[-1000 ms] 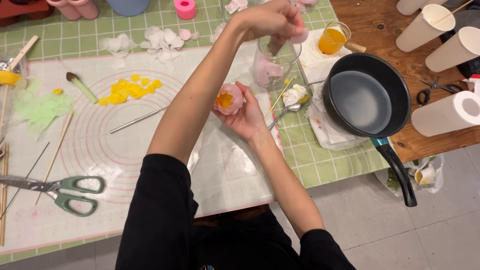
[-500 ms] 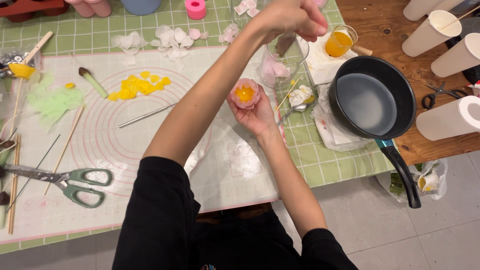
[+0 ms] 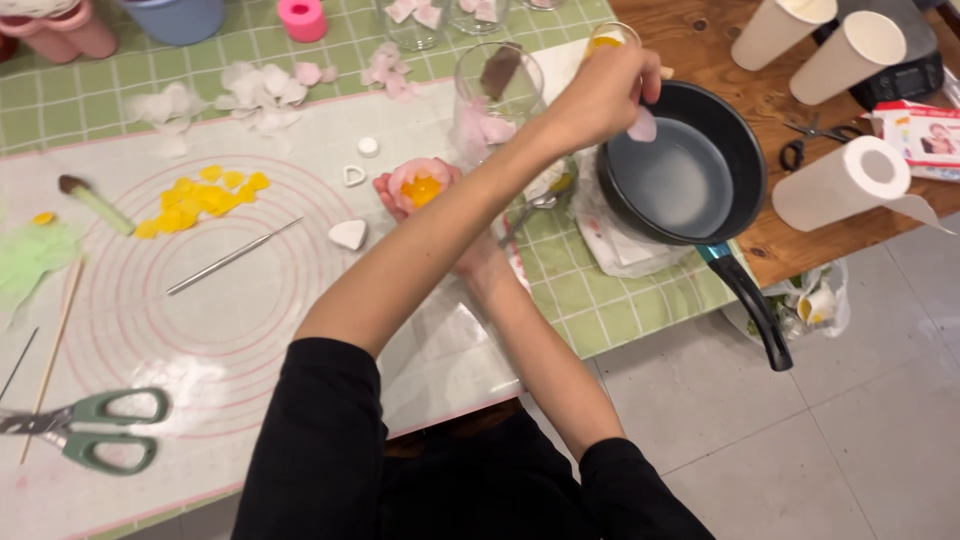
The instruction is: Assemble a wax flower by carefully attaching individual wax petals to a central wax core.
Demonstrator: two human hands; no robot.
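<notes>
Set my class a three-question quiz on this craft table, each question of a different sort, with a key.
1. True or false: the left hand holds a pink petal over the black pan.
2. What does the right hand cradle? A: scissors. B: a pink flower with a yellow centre. C: a brush.
3. What colour are the loose petals piled inside the circles on the mat?
Key: 1 true; 2 B; 3 yellow.

On the pale mat [image 3: 230, 330] we see green-handled scissors [image 3: 95, 428], a metal rod [image 3: 233, 256], a brush [image 3: 95, 203] and a heap of yellow petals [image 3: 195, 198] — white petals [image 3: 255, 88] lie further back. To the right we find black scissors [image 3: 808, 140], a paper roll [image 3: 850, 182] and two paper cups [image 3: 815, 38] — all on bare wood.
</notes>
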